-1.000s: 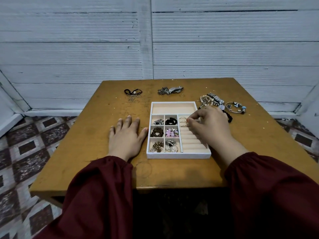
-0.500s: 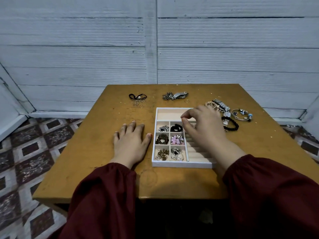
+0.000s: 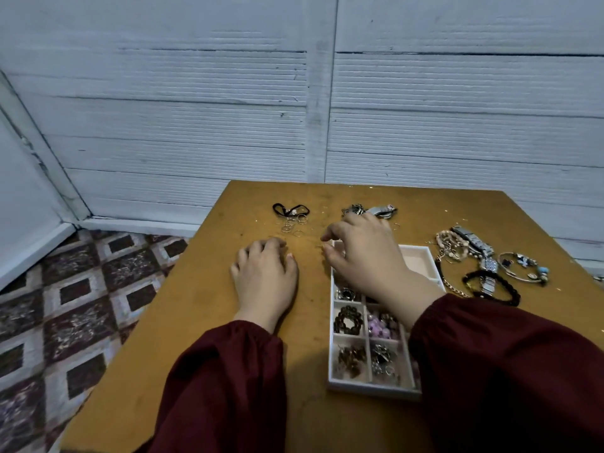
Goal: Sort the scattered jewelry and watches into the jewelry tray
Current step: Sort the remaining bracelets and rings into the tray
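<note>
A white jewelry tray [image 3: 372, 385] lies on the wooden table [image 3: 202, 322], its small compartments filled with rings, beads and chains. My right hand [image 3: 362, 256] hovers over the tray's far left corner, fingers loosely curled, thumb and forefinger apart, with nothing seen between them. Palm down on the table left of the tray rests my left hand [image 3: 264, 276]. Several thin rings [image 3: 291, 224] and a black band [image 3: 290, 209] lie just beyond both hands. A silver watch with a chain [image 3: 379, 210] lies behind my right hand.
To the right of the tray lie a beaded bracelet [image 3: 448, 246], two metal watches [image 3: 475, 245], a black bead bracelet [image 3: 493, 291] and a charm bangle [image 3: 523, 268]. The table's left edge drops to a patterned floor [image 3: 72, 305]. A white panelled wall stands close behind.
My right hand has left the tray's ring rolls and moved left and away, past the tray's far left corner. The view has swung left and closer. My left hand stays where it was.
</note>
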The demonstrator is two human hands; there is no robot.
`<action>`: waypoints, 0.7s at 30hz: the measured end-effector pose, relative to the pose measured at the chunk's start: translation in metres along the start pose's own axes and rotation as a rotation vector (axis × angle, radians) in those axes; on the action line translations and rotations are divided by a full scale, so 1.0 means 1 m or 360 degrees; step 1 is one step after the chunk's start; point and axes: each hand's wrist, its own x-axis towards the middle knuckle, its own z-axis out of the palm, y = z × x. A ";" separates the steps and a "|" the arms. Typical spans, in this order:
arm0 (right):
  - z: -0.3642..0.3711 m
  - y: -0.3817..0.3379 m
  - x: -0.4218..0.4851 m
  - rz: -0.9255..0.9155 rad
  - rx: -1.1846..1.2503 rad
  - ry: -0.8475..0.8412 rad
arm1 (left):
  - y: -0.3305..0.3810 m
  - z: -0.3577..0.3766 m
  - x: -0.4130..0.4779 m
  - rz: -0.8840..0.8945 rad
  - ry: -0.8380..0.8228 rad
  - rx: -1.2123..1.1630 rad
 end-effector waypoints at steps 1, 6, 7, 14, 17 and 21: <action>0.003 -0.001 0.007 -0.0001 -0.0007 -0.0018 | -0.001 0.001 0.006 -0.0006 0.0007 -0.0007; 0.020 -0.003 0.034 -0.0012 -0.0038 -0.0110 | -0.001 0.007 0.032 -0.0028 -0.0003 -0.0008; 0.024 -0.003 0.039 -0.0016 -0.0048 -0.0116 | -0.001 0.009 0.037 -0.0041 -0.0005 -0.0004; 0.046 -0.005 0.070 0.0005 -0.0191 -0.0218 | 0.000 0.016 0.068 -0.0111 -0.0015 -0.0009; 0.052 -0.001 0.085 0.0074 -0.0229 -0.0237 | 0.000 0.018 0.079 -0.0123 -0.0017 -0.0006; 0.058 0.002 0.102 0.0087 -0.0179 -0.0263 | -0.001 0.020 0.088 -0.0112 -0.0030 0.0022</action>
